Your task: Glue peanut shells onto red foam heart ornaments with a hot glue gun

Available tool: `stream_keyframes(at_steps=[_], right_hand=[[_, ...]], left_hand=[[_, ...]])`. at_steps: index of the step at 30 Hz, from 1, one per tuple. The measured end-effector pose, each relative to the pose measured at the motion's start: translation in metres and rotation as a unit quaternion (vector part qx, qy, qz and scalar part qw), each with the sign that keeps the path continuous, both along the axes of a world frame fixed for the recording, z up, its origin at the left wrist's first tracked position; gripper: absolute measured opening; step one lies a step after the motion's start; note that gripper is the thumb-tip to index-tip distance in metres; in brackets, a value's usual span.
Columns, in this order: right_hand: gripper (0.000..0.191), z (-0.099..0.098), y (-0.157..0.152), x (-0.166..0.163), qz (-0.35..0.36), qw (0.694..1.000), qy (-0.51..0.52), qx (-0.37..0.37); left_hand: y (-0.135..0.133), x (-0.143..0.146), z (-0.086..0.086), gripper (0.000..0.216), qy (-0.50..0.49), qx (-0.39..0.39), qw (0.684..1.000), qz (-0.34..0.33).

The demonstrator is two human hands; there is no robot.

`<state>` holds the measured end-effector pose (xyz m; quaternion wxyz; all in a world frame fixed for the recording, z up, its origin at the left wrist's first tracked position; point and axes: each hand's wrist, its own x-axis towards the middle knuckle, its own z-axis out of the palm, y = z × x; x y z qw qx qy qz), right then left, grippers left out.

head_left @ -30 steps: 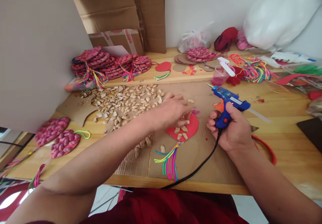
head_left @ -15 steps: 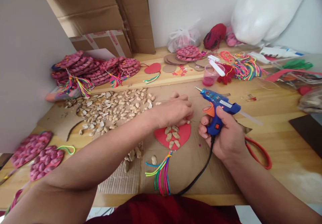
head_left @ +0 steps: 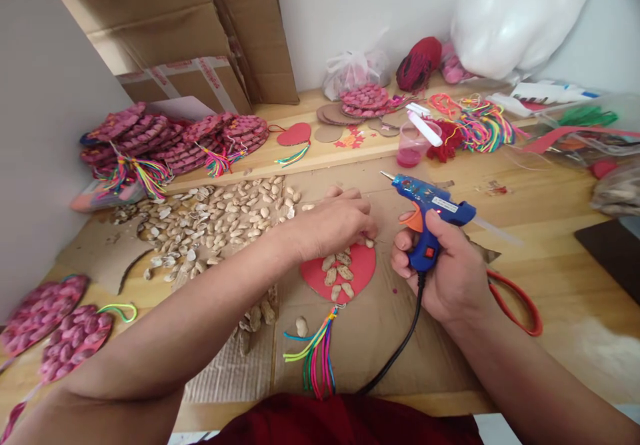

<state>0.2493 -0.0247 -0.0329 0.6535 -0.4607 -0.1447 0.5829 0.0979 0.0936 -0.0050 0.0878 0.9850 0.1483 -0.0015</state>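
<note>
Red cutout lies flat on the cardboard sheet before you, its upper part hidden under your left hand. Paired peanuts sit along its middle. At its upper right edge, one more peanut shows under your left fingertips; I cannot tell whether you pinch it or merely touch it. To the right of the cutout, your right hand is wrapped around the handle of the blue glue gun, whose nozzle stands beyond the cutout's far edge. A multicolored tassel hangs off the cutout's near end, with a loose peanut just left of it. Left of and beyond the cutout spreads a peanut heap.
</note>
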Motion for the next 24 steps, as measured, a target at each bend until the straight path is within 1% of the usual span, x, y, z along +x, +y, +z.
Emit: stream_keyframes(at_steps=[4,10,18,22,24], right_hand=[[0.037,-0.0002,0.0002,0.0005,0.003,1.0,0.004,0.0],[0.041,0.001,-0.0004,0.0004,0.0,1.0,0.005,-0.005],[0.032,0.0001,-0.0003,0.0014,0.002,1.0,0.002,-0.002],[0.034,-0.0013,-0.0001,0.0018,0.001,1.0,-0.006,-0.003],[0.034,-0.0007,0.0001,0.0021,0.0,1.0,-0.01,-0.009]], left_hand=[[0.0,0.0017,-0.0022,0.014,-0.003,-0.013,1.0,0.01],[-0.0007,0.0025,-0.0005,0.016,0.008,-0.025,1.0,0.012],[-0.0022,0.0016,-0.0011,0.016,0.009,-0.033,0.999,0.019],[-0.0018,0.0014,-0.0038,0.017,0.006,-0.024,1.0,0.019],[-0.0028,0.0011,-0.0019,0.02,0.008,-0.017,1.0,0.019]])
